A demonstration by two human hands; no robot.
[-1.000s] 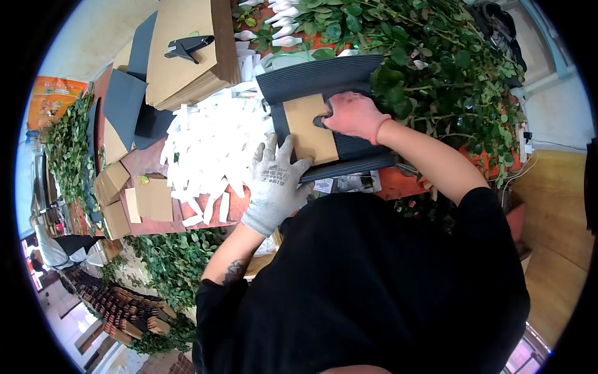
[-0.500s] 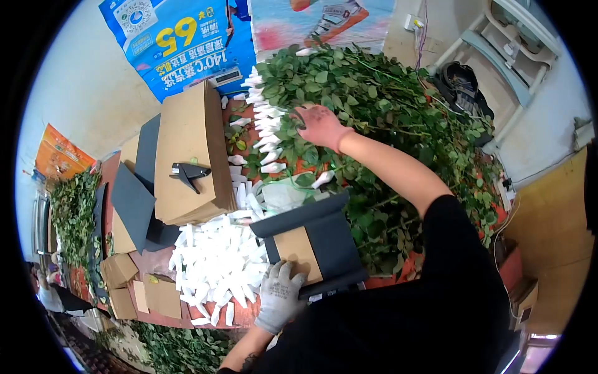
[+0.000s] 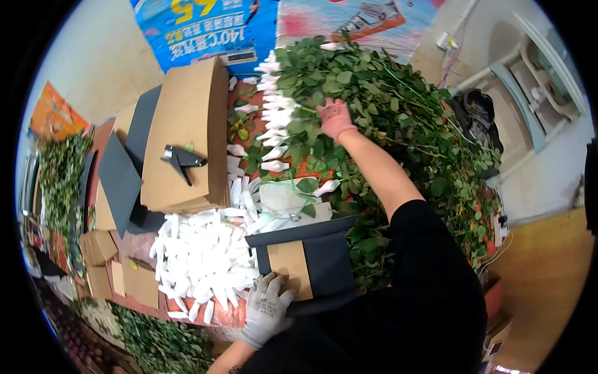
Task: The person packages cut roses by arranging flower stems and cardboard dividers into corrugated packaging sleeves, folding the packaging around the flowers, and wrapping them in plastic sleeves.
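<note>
My left hand [image 3: 266,310], in a grey glove, rests with spread fingers on the lower left of a brown cardboard piece [image 3: 290,265]. That piece lies on dark corrugated sheet [image 3: 330,258] with a raised upper edge. My right hand [image 3: 335,117], in a pink glove, reaches into the leafy stems [image 3: 386,106], just right of a row of white-wrapped flower heads [image 3: 274,134]. Its fingers are apart at the leaves; nothing shows in them. White sleeves [image 3: 199,255] lie in a heap left of the dark sheet.
A tall stack of brown cardboard [image 3: 184,124] carries a black stapler [image 3: 184,162]. Dark folded sheets [image 3: 118,181] stand left of it, with small cardboard pieces [image 3: 140,283] nearer. A chair [image 3: 520,93] holding dark shoes [image 3: 478,121] is at the right.
My right hand has left the cardboard piece and moved up and away to the stems by the wrapped heads. My left hand stays at the cardboard. The view has shifted toward the wall.
</note>
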